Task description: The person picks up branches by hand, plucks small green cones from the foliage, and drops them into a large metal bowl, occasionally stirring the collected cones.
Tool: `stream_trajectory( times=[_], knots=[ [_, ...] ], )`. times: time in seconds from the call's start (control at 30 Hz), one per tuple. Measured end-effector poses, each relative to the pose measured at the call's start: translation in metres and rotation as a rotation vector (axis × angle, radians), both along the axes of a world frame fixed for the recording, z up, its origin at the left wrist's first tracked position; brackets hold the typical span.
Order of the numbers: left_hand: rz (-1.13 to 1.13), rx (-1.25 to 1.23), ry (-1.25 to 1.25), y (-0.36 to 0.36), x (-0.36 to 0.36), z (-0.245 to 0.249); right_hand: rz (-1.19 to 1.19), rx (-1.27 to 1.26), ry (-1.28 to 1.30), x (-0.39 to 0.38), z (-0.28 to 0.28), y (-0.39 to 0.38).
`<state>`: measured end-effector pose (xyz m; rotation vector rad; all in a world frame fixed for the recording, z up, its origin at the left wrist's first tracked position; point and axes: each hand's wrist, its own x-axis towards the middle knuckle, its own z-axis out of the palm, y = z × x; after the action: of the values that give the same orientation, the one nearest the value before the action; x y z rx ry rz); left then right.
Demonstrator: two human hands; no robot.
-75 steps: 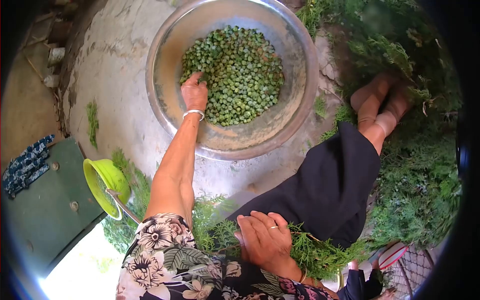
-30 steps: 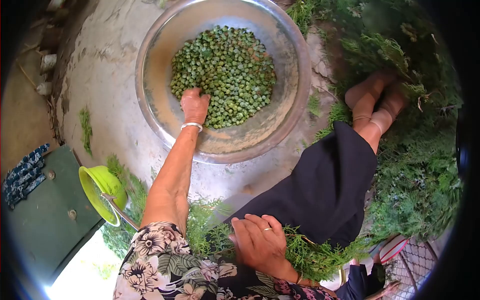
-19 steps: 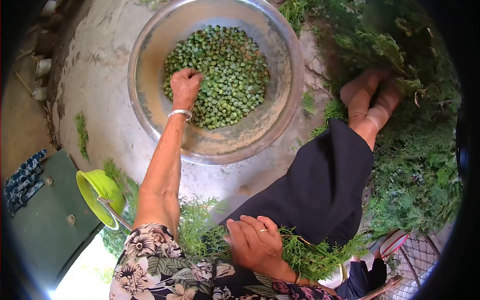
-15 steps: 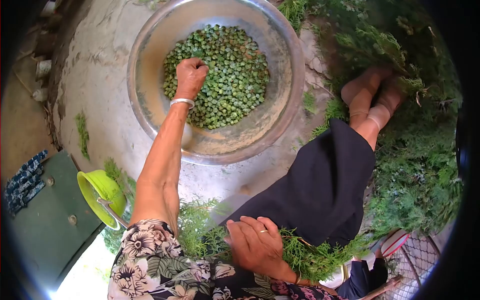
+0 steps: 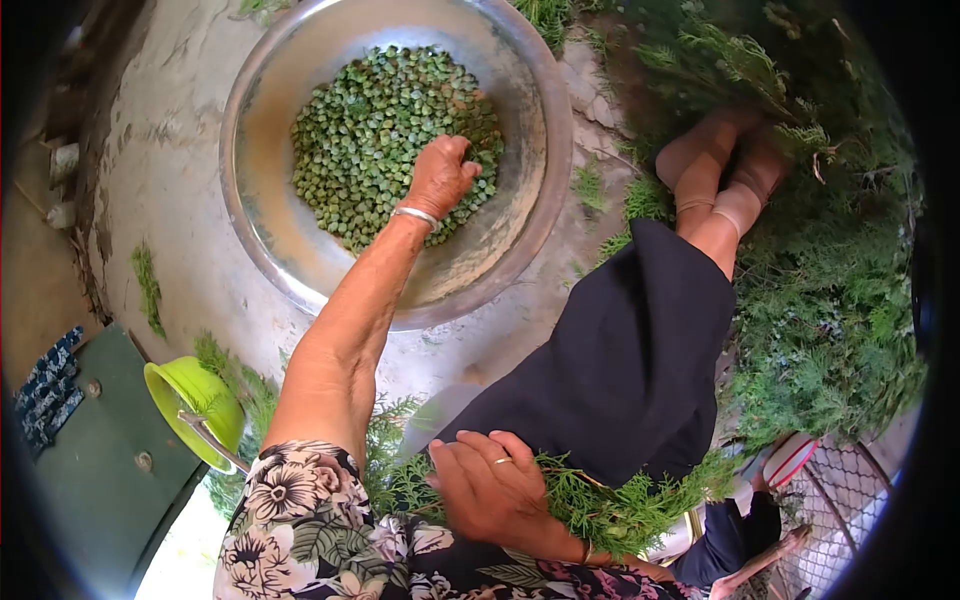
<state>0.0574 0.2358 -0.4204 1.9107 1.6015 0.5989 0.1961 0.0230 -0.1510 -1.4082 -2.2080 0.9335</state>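
While cones lie beneath the curled left hand, the right hand covers foliage, both grips unclear.

Outdoor yard, apparently, cracked concrete ground, heaped cut branches, wire mesh

At eight o'clock, a tilted lime-green bucket beside a green panel; towards nine, blue patterned cloth at the panel's edge; at four, wire mesh beside a red-rimmed object.
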Motion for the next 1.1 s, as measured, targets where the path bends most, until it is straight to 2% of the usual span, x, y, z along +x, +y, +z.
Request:
stream_trajectory(
  times=[0.03,0.07,0.17,0.2,0.23,0.3,0.5,0.57,0.6,0.63,0.7,0.77,0.87,0.9,0.97,1.03,1.1],
  knots=[
    [-0.029,0.101,0.116,-0.002,0.003,0.001,0.002,0.000,0.008,0.000,0.000,0.001],
    [-0.069,0.030,0.249,-0.004,0.008,0.002,-0.003,-0.001,0.007,0.000,0.000,0.001],
    [-0.100,0.014,0.341,-0.002,0.009,-0.014,0.007,0.003,-0.010,0.001,0.001,0.002],
    [-0.024,0.133,0.251,0.001,0.007,-0.012,0.004,0.000,0.000,0.001,0.002,0.002],
    [-0.030,0.132,0.246,0.005,0.005,-0.009,-0.002,-0.002,0.008,0.002,0.002,0.002],
    [0.328,-0.141,-0.118,0.012,-0.004,-0.001,-0.007,0.004,0.025,0.003,0.002,0.002],
    [0.285,-0.098,-0.180,0.004,0.010,-0.002,-0.004,0.020,0.044,-0.001,0.000,0.000],
    [0.105,0.168,-0.033,0.002,0.023,-0.013,-0.008,0.009,0.038,0.000,0.001,0.001],
    [0.078,0.114,0.138,0.000,0.030,-0.022,-0.008,0.007,0.027,0.000,0.001,0.002],
    [0.082,0.114,0.141,-0.002,0.037,-0.025,-0.004,0.006,0.020,0.000,0.002,0.003],
    [0.113,0.049,0.417,-0.004,0.047,-0.028,0.008,0.004,0.004,-0.001,0.001,0.002],
    [0.140,0.034,0.403,-0.002,0.044,-0.028,0.017,0.003,-0.018,0.000,0.001,0.002],
    [0.205,0.053,0.209,0.002,0.033,-0.013,0.018,0.006,-0.029,0.000,0.000,0.002],
    [0.207,0.053,0.213,0.001,0.022,-0.011,0.018,0.003,-0.029,0.000,0.001,0.003],
    [0.201,-0.113,-0.224,0.001,-0.007,-0.005,0.025,0.004,-0.017,0.000,0.000,0.003],
    [0.306,-0.250,-0.448,-0.004,-0.031,0.014,0.034,-0.010,-0.022,0.000,0.000,0.002],
    [0.488,-0.317,-0.559,-0.005,-0.051,0.035,0.041,-0.008,-0.006,0.000,0.002,0.004]
  ],
)
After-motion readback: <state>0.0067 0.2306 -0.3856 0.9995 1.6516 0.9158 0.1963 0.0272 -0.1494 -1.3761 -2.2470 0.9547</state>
